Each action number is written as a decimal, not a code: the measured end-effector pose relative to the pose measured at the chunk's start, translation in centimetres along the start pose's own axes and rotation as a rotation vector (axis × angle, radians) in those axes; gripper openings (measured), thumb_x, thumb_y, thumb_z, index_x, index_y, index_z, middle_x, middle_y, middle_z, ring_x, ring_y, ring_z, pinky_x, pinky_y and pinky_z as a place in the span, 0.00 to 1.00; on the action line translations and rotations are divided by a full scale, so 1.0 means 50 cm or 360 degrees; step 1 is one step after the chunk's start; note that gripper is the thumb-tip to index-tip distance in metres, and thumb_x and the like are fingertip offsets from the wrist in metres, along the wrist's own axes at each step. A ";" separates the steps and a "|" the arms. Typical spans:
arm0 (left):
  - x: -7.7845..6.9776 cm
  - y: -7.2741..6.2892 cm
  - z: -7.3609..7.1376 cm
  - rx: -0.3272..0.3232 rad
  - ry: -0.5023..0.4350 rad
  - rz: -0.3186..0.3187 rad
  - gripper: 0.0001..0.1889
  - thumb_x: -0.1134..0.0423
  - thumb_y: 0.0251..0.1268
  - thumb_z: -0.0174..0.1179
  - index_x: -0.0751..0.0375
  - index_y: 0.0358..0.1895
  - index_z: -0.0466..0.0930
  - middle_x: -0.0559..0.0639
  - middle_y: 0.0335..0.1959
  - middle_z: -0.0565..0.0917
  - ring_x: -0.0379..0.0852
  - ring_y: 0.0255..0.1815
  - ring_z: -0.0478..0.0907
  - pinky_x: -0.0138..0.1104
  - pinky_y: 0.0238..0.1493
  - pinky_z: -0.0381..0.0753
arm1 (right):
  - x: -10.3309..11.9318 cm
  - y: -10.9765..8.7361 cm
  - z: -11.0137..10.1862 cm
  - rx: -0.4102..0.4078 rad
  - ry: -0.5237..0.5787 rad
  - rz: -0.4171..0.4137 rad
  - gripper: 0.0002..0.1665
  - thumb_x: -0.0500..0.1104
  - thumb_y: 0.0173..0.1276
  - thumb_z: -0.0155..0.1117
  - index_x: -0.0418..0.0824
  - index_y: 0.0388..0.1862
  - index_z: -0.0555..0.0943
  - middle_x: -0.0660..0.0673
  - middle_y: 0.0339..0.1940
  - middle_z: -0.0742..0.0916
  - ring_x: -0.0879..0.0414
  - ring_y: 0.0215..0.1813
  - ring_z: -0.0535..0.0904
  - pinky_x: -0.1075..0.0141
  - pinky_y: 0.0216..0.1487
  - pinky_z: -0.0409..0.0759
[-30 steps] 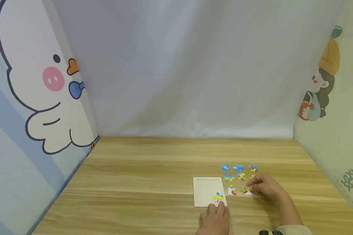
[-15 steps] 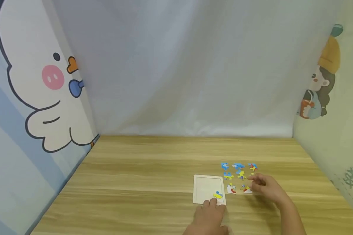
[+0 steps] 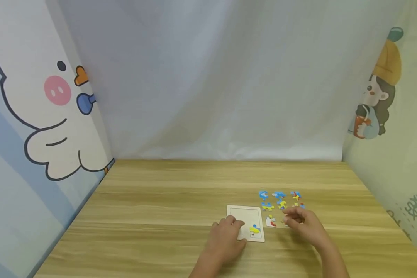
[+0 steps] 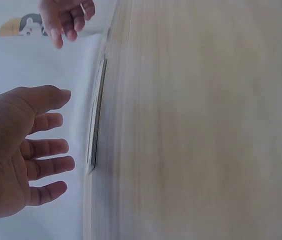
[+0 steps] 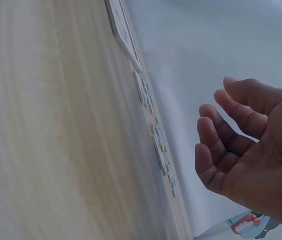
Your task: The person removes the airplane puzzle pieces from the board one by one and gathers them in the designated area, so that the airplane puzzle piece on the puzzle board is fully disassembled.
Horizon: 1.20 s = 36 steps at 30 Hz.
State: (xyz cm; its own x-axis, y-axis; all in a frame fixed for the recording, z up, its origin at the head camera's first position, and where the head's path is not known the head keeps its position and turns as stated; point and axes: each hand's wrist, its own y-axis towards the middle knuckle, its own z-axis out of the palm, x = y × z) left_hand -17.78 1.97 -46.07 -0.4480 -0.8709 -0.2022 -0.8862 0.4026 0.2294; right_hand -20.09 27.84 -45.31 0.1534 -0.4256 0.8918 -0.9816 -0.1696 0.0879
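Observation:
In the head view, a pale square puzzle tray [image 3: 228, 210] lies on the table with one yellow and blue puzzle piece [image 3: 255, 229] in its lower right corner. My left hand [image 3: 226, 237] hovers over the tray's left side, covering part of it. Its fingers are spread, relaxed and holding nothing in the left wrist view [image 4: 36, 150]. To the right of the tray, my right hand [image 3: 305, 226] hangs above the loose pieces, partly hiding some. Seen from the right wrist, its fingers [image 5: 208, 162] curve loosely around nothing, apart from the pieces below.
Several loose puzzle pieces lie in rough rows right of the tray, among them a blue piece [image 3: 279, 194] at the back and a white and red piece [image 3: 271, 221] in front. A grey-white curtain [image 3: 208, 85] stands behind the wooden table [image 3: 153, 216], with printed panels at both sides.
My left hand has moved left from the tray's front right corner, uncovering the piece there. The right hand has shifted slightly left over the loose pieces. The head view has turned slightly.

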 end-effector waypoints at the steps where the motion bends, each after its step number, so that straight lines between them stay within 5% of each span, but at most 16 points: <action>1: 0.006 0.002 -0.001 -0.0005 0.0009 -0.0005 0.21 0.50 0.53 0.65 0.53 0.50 0.79 0.47 0.40 0.75 0.45 0.40 0.74 0.39 0.36 0.71 | 0.002 0.000 0.004 -0.0009 -0.0008 0.0000 0.19 0.38 0.65 0.62 0.27 0.51 0.75 0.40 0.39 0.83 0.51 0.38 0.77 0.64 0.37 0.77; 15: 0.057 0.020 -0.007 0.0065 0.0127 0.0038 0.21 0.48 0.58 0.61 0.55 0.52 0.77 0.52 0.51 0.76 0.49 0.51 0.73 0.44 0.45 0.72 | 0.017 0.003 0.069 -0.0014 -0.0055 0.0054 0.12 0.36 0.61 0.64 0.31 0.42 0.79 0.44 0.35 0.83 0.54 0.35 0.75 0.67 0.35 0.75; 21: 0.062 0.031 -0.008 0.0184 0.0152 0.0036 0.25 0.46 0.61 0.58 0.55 0.57 0.74 0.55 0.58 0.72 0.52 0.58 0.69 0.47 0.49 0.71 | 0.038 0.008 0.092 -0.0023 -0.0187 0.0084 0.10 0.35 0.61 0.64 0.33 0.41 0.80 0.47 0.33 0.83 0.56 0.35 0.76 0.64 0.37 0.76; 25: 0.065 0.035 -0.008 0.0297 0.0130 0.0019 0.28 0.45 0.62 0.56 0.55 0.62 0.70 0.56 0.64 0.66 0.56 0.64 0.63 0.52 0.55 0.67 | 0.046 0.010 0.099 -0.0028 -0.0125 0.0087 0.10 0.35 0.61 0.64 0.32 0.41 0.80 0.46 0.32 0.83 0.54 0.35 0.77 0.62 0.38 0.76; 36: 0.061 0.023 -0.003 0.0560 0.0024 -0.0161 0.33 0.43 0.64 0.52 0.53 0.69 0.61 0.53 0.70 0.58 0.59 0.69 0.53 0.58 0.60 0.58 | 0.025 0.003 0.133 0.0093 -0.0097 0.0092 0.16 0.34 0.58 0.66 0.28 0.44 0.78 0.48 0.24 0.79 0.55 0.29 0.73 0.64 0.28 0.73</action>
State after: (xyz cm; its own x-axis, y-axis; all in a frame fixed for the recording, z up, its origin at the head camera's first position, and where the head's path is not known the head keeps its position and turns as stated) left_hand -20.13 -0.25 -46.29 -0.3565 -0.9143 -0.1922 -0.9136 0.3843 -0.1333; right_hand -19.27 21.38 -47.13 0.1053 -0.4893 0.8658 -0.9810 -0.1940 0.0097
